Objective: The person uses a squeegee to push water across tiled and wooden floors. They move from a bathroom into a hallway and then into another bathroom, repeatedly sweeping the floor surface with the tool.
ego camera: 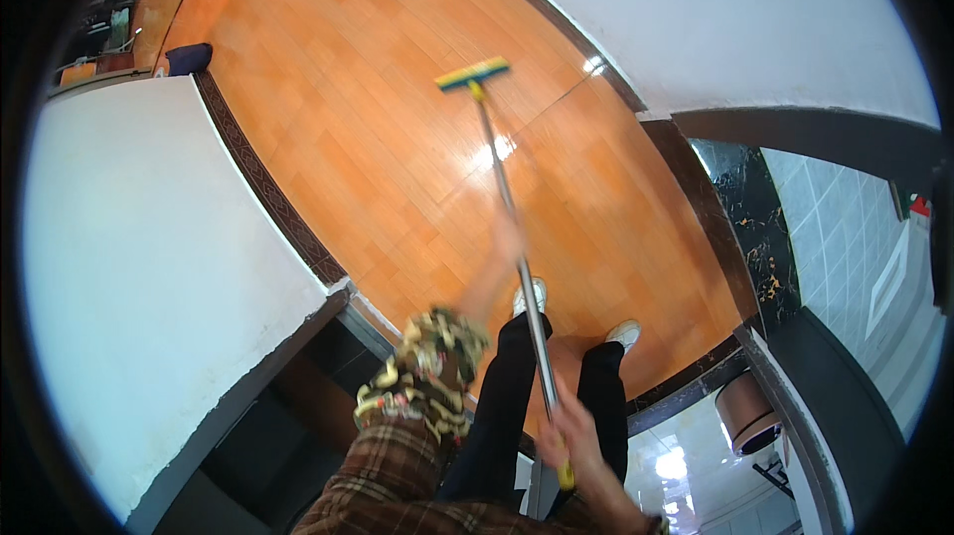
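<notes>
A floor mop or scrubber with a metal pole (501, 170) slants away from my body over the floor. Its narrow yellow-and-green head (472, 74) lies across the wood-look floor (350, 110), joined to the pole by a yellow connector. Partway down the pole, my left hand (509, 238) is wrapped around it, blurred by motion. A camouflage sleeve cover (425, 371) sits on that forearm. My right hand (572, 431) grips the pole near its yellow end (566, 477), close to my legs.
White walls (171, 252) with dark patterned skirting (253, 170) flank the passage. Doorways open at right and lower left. My white shoes (624, 334) stand behind the mop head. A dark blue bundle (189, 59) lies at the far left corner; a brownish bin (745, 412) stands lower right.
</notes>
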Motion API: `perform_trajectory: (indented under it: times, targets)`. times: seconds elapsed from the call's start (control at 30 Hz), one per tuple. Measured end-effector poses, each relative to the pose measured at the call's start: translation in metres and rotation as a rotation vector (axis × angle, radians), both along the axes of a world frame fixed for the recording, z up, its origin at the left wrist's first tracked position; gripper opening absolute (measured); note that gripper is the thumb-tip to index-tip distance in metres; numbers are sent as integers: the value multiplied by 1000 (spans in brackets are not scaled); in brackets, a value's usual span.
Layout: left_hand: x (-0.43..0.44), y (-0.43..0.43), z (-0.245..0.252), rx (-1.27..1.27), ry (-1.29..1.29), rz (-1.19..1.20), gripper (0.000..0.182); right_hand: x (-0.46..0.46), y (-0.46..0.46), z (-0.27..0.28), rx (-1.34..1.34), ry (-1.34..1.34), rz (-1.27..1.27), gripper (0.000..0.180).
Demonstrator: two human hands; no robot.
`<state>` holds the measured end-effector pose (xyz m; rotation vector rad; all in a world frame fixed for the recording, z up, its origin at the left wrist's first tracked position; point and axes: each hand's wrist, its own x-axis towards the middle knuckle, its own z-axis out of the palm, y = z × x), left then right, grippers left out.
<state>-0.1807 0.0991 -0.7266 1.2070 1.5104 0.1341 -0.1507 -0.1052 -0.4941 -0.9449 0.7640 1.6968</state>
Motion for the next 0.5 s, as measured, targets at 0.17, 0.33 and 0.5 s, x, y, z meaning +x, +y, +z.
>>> perform_trajectory:
  times: [0.17,0.33,0.5]
  targets:
    - [-17,-109,24,-13,9,-276,58,-41,-65,74,-156,31,-105,47]
    - [4,14,-38,338,144,-140,18,17,21,1,55,-4,1,51]
    - [-4,52,-59,333,318,-228,27,11,26,-39,174,100,-46,51]
